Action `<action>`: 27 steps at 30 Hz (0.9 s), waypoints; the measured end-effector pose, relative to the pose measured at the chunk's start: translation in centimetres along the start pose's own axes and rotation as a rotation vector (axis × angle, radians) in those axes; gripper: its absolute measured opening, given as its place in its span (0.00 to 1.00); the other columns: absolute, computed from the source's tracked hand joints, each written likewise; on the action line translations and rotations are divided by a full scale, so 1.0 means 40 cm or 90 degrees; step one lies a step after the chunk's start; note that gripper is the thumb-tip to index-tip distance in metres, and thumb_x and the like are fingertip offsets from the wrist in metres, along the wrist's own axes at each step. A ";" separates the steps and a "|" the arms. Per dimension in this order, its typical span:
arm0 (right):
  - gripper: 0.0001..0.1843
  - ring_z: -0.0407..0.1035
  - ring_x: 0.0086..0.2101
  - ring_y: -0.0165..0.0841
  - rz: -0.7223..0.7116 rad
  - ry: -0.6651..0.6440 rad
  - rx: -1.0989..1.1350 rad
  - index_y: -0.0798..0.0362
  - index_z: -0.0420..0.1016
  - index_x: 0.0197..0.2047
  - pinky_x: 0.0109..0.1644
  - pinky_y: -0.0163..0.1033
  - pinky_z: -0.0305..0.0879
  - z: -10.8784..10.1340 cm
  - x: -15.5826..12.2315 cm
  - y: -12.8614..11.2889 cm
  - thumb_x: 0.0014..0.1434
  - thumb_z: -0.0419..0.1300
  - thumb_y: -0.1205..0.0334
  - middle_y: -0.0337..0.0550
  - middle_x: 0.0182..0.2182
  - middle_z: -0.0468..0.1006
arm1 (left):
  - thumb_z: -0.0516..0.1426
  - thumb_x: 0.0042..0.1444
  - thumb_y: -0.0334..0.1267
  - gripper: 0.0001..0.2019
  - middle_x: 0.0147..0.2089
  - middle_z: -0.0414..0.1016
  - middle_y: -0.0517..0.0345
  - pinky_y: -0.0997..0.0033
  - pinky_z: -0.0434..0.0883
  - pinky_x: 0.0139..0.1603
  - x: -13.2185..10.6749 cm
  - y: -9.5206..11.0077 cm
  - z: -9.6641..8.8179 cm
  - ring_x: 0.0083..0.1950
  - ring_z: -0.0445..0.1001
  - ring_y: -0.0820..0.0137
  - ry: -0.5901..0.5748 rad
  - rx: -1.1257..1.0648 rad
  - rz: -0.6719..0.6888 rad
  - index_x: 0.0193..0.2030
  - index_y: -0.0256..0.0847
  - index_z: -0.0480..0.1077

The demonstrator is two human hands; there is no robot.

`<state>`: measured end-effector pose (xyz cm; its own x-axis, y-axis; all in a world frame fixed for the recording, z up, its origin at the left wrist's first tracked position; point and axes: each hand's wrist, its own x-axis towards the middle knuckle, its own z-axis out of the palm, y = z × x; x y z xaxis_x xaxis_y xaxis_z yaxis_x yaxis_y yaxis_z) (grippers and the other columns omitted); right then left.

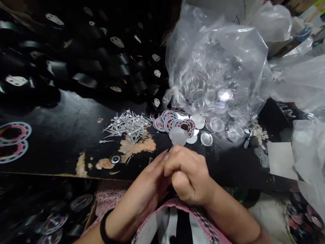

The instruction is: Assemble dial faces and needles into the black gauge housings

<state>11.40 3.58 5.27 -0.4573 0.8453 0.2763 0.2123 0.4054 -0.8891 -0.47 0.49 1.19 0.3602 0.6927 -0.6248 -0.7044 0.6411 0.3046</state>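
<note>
My left hand [147, 189] and my right hand [189, 176] are pressed together just before the black worktable's front edge [63, 135]. The right hand's fingers are curled into a fist-like pinch against the left hand's fingertips; whatever sits between them is hidden. The left fingers lie straight alongside it. Just beyond the hands lie a grey round disc [178, 135] and a heap of printed dial discs [172, 123]. A pile of small white pointer needles [128, 127] lies left of the dials. A black band circles my left wrist.
A clear plastic bag [215, 67] of round transparent covers spills onto the table at right. Black housings with white plates [101, 61] are stacked behind. Two coloured dials [14, 140] lie at far left. More finished parts fill bins [56, 220] below the table.
</note>
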 end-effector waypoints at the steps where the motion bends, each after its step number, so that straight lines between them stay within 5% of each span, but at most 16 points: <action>1: 0.08 0.62 0.26 0.28 -0.012 0.022 0.037 0.49 0.63 0.30 0.31 0.36 0.62 0.005 0.006 0.007 0.60 0.51 0.68 0.34 0.25 0.65 | 0.68 0.53 0.39 0.11 0.48 0.83 0.55 0.70 0.76 0.50 0.001 -0.001 -0.002 0.53 0.79 0.62 -0.006 -0.004 0.001 0.44 0.42 0.80; 6: 0.14 0.56 0.20 0.26 -0.005 0.306 0.283 0.50 0.69 0.31 0.29 0.36 0.60 -0.072 -0.005 -0.004 0.55 0.47 0.77 0.32 0.21 0.61 | 0.68 0.54 0.40 0.13 0.48 0.84 0.50 0.66 0.77 0.52 0.003 0.001 -0.011 0.48 0.82 0.63 0.019 -0.005 -0.003 0.46 0.39 0.80; 11: 0.11 0.58 0.20 0.27 0.038 0.544 0.062 0.52 0.70 0.30 0.31 0.38 0.62 -0.244 -0.106 0.060 0.53 0.50 0.74 0.32 0.18 0.63 | 0.72 0.46 0.42 0.19 0.49 0.83 0.42 0.59 0.78 0.54 0.005 0.005 -0.011 0.50 0.82 0.54 0.072 -0.006 -0.021 0.44 0.36 0.80; 14: 0.08 0.58 0.20 0.28 0.131 0.580 -0.068 0.50 0.67 0.31 0.31 0.38 0.63 -0.317 -0.181 0.133 0.57 0.50 0.69 0.30 0.18 0.60 | 0.73 0.42 0.46 0.23 0.53 0.82 0.40 0.59 0.78 0.54 0.009 0.008 -0.006 0.54 0.80 0.50 0.115 0.010 -0.006 0.44 0.35 0.81; 18: 0.09 0.68 0.30 0.34 0.190 0.553 -0.180 0.51 0.73 0.34 0.41 0.44 0.66 -0.348 -0.227 0.140 0.61 0.52 0.66 0.37 0.25 0.71 | 0.70 0.45 0.48 0.23 0.56 0.80 0.41 0.57 0.79 0.54 0.014 0.017 0.003 0.60 0.75 0.47 0.167 0.078 0.103 0.46 0.38 0.81; 21: 0.07 0.69 0.45 0.38 0.146 0.499 -0.397 0.50 0.78 0.40 0.55 0.47 0.61 -0.293 -0.190 0.067 0.60 0.58 0.68 0.43 0.39 0.76 | 0.70 0.45 0.50 0.22 0.54 0.82 0.45 0.54 0.79 0.54 0.008 0.018 0.013 0.58 0.76 0.46 0.151 0.141 0.150 0.45 0.41 0.81; 22: 0.09 0.68 0.47 0.39 0.112 0.439 -0.474 0.50 0.78 0.42 0.56 0.47 0.60 -0.262 -0.166 0.041 0.61 0.59 0.68 0.43 0.41 0.76 | 0.71 0.44 0.50 0.22 0.53 0.82 0.46 0.54 0.79 0.53 0.006 0.017 0.015 0.57 0.77 0.47 0.144 0.155 0.152 0.46 0.42 0.82; 25: 0.09 0.70 0.40 0.35 0.094 0.102 -0.399 0.51 0.76 0.45 0.47 0.42 0.62 -0.157 -0.088 -0.011 0.65 0.57 0.68 0.41 0.37 0.78 | 0.71 0.44 0.50 0.22 0.54 0.82 0.50 0.61 0.79 0.53 -0.001 0.014 0.013 0.59 0.77 0.51 0.130 0.174 0.155 0.46 0.46 0.82; 27: 0.07 0.70 0.38 0.36 0.074 -0.014 -0.397 0.54 0.76 0.44 0.44 0.42 0.60 -0.098 -0.048 -0.012 0.66 0.57 0.67 0.42 0.36 0.78 | 0.70 0.47 0.50 0.20 0.57 0.81 0.55 0.66 0.78 0.53 -0.004 0.014 0.003 0.61 0.75 0.54 0.123 0.186 0.156 0.47 0.51 0.82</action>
<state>15.56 3.13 6.61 -0.4177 0.8911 0.1776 0.7211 0.4441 -0.5318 -0.84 0.78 1.56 0.0632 0.7791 -0.6237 -0.5426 0.5513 0.6337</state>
